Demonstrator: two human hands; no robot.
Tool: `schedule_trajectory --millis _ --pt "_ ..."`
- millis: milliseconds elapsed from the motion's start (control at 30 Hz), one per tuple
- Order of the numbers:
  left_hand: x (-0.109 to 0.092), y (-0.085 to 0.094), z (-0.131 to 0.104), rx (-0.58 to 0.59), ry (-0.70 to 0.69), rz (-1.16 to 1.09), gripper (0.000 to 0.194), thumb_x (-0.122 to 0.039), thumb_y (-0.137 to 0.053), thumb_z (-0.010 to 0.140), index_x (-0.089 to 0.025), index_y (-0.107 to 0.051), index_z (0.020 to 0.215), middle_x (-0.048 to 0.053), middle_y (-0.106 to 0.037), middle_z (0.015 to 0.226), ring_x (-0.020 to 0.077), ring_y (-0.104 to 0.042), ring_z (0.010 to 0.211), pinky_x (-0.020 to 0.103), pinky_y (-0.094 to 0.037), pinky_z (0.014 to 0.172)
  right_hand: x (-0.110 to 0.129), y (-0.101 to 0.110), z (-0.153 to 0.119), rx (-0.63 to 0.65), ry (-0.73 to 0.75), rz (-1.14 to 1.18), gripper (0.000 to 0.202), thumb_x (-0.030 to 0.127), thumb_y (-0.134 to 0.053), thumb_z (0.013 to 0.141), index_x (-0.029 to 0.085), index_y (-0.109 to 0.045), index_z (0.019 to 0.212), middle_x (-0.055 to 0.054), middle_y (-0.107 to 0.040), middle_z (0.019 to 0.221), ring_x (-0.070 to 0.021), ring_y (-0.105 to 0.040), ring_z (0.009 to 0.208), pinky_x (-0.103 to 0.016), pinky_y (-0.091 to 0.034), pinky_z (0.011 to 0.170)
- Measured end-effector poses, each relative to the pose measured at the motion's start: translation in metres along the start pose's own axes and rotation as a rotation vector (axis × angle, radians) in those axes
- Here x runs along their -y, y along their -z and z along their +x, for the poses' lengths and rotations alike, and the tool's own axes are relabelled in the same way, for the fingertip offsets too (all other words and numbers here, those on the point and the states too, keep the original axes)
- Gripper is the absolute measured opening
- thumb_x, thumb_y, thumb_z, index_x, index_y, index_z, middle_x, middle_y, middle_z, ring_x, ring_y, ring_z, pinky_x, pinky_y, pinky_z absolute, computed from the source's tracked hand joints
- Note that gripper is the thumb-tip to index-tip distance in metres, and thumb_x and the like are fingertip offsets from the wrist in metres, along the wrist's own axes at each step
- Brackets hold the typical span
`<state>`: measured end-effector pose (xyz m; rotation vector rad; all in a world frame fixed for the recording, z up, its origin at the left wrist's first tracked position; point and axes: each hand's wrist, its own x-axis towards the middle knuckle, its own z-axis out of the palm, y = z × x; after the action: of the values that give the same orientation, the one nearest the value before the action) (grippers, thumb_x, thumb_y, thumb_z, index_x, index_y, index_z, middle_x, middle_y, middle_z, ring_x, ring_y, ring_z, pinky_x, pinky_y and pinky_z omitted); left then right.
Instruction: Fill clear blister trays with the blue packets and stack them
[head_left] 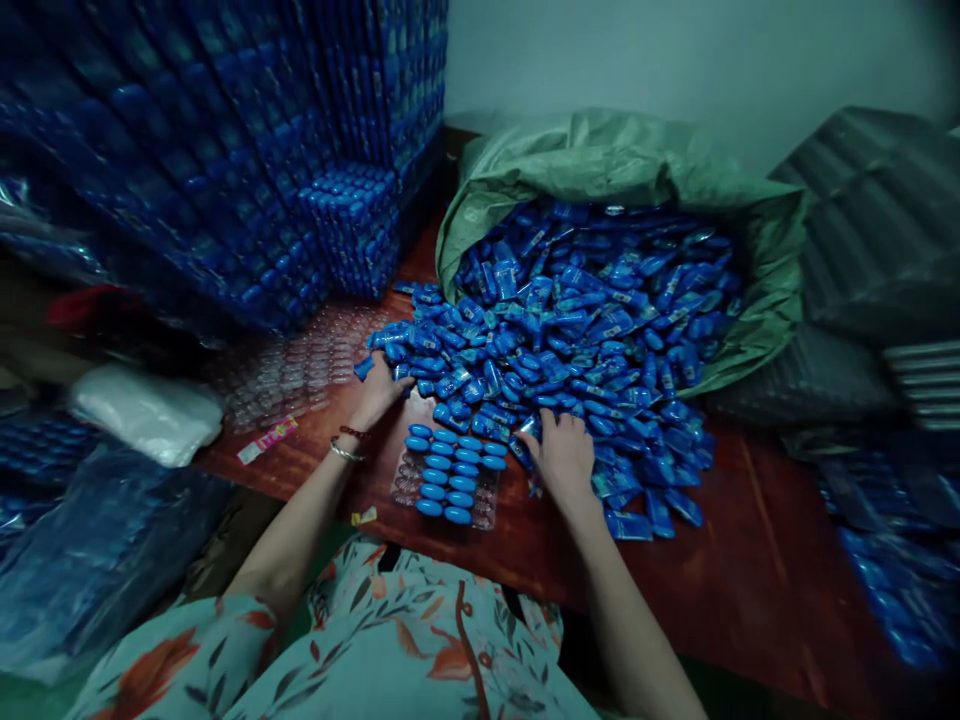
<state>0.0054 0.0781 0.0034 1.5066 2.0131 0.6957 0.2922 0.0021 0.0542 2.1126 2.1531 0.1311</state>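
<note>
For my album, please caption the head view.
Left hand and right hand at a heap of blue packets, a partly filled clear tray between them.

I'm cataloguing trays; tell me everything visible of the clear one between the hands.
The tray looks like thin, clear plastic with rows of oval hollows. It lies flat on the reddish table. Glossy blue oval pieces fill two middle columns and widen to four across farther back; nearer side hollows are empty. Packets lie beyond it.

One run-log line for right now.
left hand: at blue packets; right hand: at same pile; clear tray: partly filled; green sack: open, packets inside
</note>
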Motion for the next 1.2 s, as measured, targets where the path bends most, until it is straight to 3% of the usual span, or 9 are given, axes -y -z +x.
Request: schedule_trajectory --millis 200,267,467,567,633,800,933,1033,1200 --pt "0.011 0.013 -0.005 0.140 -0.154 -0.047 0.039 -0.021 -0.067 0.069 -0.017 -0.056 0.106 0.007 -0.065 0.100 0.0245 -0.061 0.095 0.037 -0.046 0.086 -0.004 0.004 0.012 0.193 -0.059 0.117 0.057 0.053 -0.060 0.081 0.012 -0.048 0.118 -0.017 -0.051 0.108 -0.0273 -0.061 0.087 -0.030 -0.042 0.063" --pt "0.020 0.022 -0.021 0.098 -0.168 -0.153 0.035 -0.026 -0.066 0.069 -0.018 -0.057 0.102 0.004 -0.065 0.094 0.0206 -0.061 0.087 0.033 -0.047 0.081 -0.009 0.000 0.013 0.192 -0.039 0.184 0.058 0.053 -0.064 0.078 0.015 -0.046 0.118 -0.015 -0.051 0.110 -0.0278 -0.061 0.089 -0.030 -0.043 0.062" --pt "0.036 0.041 -0.109 -0.275 -0.091 -0.526 0.030 -0.034 -0.072 0.067 -0.019 -0.058 0.088 0.000 -0.062 0.082 0.0134 -0.060 0.074 0.027 -0.050 0.071 -0.016 -0.028 -0.015 -0.095 0.065 0.581 0.025 0.037 -0.048 0.090 0.019 -0.050 0.107 -0.012 -0.056 0.108 -0.0255 -0.059 0.095 -0.034 -0.047 0.072" --pt "0.036 0.034 -0.149 -0.326 -0.067 -0.542 0.026 -0.032 -0.071 0.070 -0.019 -0.058 0.089 0.000 -0.062 0.081 0.0134 -0.061 0.074 0.026 -0.051 0.069 -0.022 -0.033 -0.043 -0.231 -0.039 0.829 0.027 0.037 -0.041 0.092 0.019 -0.050 0.111 -0.010 -0.059 0.102 -0.0224 -0.059 0.093 -0.036 -0.047 0.079" --pt "0.036 0.024 -0.162 -0.291 -0.114 -0.514 0.021 -0.031 -0.066 0.075 -0.019 -0.058 0.090 0.001 -0.063 0.082 0.0144 -0.063 0.076 0.028 -0.053 0.071 -0.025 -0.031 -0.061 -0.202 -0.133 0.962 0.030 0.037 -0.043 0.091 0.020 -0.047 0.115 -0.008 -0.061 0.098 -0.0194 -0.060 0.083 -0.035 -0.049 0.075" --pt "0.039 0.007 -0.150 -0.153 -0.450 -0.343 0.011 -0.024 -0.056 0.085 -0.018 -0.061 0.093 0.004 -0.066 0.088 0.0157 -0.064 0.082 0.029 -0.053 0.076 -0.009 -0.024 -0.087 -0.017 -0.043 1.174 0.025 0.038 -0.058 0.085 0.022 -0.051 0.102 -0.001 -0.062 0.084 -0.0156 -0.061 0.073 -0.028 -0.050 0.066" --pt "0.039 0.014 -0.136 -0.007 -0.717 -0.161 0.020 -0.014 -0.044 0.090 -0.017 -0.060 0.101 0.007 -0.064 0.096 0.0139 -0.062 0.085 0.024 -0.051 0.073 0.010 -0.033 -0.085 -0.245 0.134 1.083 0.009 0.028 -0.058 0.086 0.022 -0.059 0.093 -0.003 -0.062 0.087 -0.0160 -0.061 0.080 -0.028 -0.051 0.073" --pt "0.037 0.025 -0.134 0.090 -0.838 -0.009 0.029 -0.011 -0.039 0.090 -0.017 -0.057 0.112 0.008 -0.062 0.097 0.0142 -0.059 0.082 0.024 -0.050 0.069 0.015 -0.035 -0.080 -0.320 0.323 0.938 0.017 0.017 -0.049 0.090 0.020 -0.061 0.102 -0.005 -0.062 0.092 -0.0152 -0.061 0.083 -0.026 -0.050 0.075" --pt "0.024 0.036 -0.131 0.275 -0.873 0.134 0.040 -0.008 -0.042 0.082 -0.021 -0.055 0.118 0.010 -0.060 0.103 0.0186 -0.057 0.086 0.030 -0.051 0.074 0.019 -0.014 -0.075 -0.164 0.496 0.445 0.026 0.008 -0.041 0.090 0.018 -0.062 0.104 -0.007 -0.060 0.086 -0.0163 -0.056 0.077 -0.025 -0.044 0.066"
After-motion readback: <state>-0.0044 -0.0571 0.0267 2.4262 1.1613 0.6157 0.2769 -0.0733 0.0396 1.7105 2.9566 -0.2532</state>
